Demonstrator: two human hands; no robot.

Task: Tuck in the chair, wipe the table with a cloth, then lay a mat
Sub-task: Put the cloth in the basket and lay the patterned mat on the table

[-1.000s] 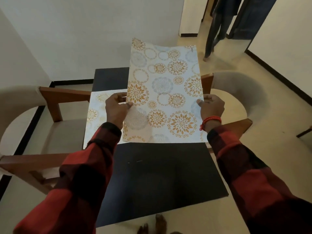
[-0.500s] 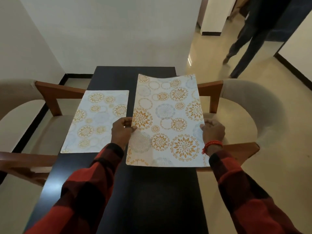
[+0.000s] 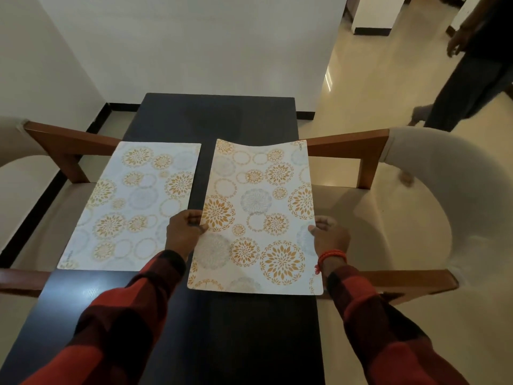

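Observation:
A white mat with orange flower circles [image 3: 258, 207] lies low over the right half of the black table [image 3: 216, 118], its far edge slightly bowed. My left hand [image 3: 184, 232] pinches its left edge and my right hand [image 3: 330, 236] pinches its right edge. A second mat of the same pattern [image 3: 133, 204] lies flat on the left half of the table, beside the held one. A cushioned wooden chair [image 3: 369, 151] stands against the table's right side and another chair [image 3: 58, 145] against the left side.
A white wall runs behind the table's far end. A person in dark clothes [image 3: 469, 87] stands on the beige floor at the upper right. The near part of the tabletop [image 3: 244, 337] is bare between my red plaid sleeves.
The held mat has come down from a raised tilt to just over the right half of the table. The view has shifted, showing the second mat fully at left.

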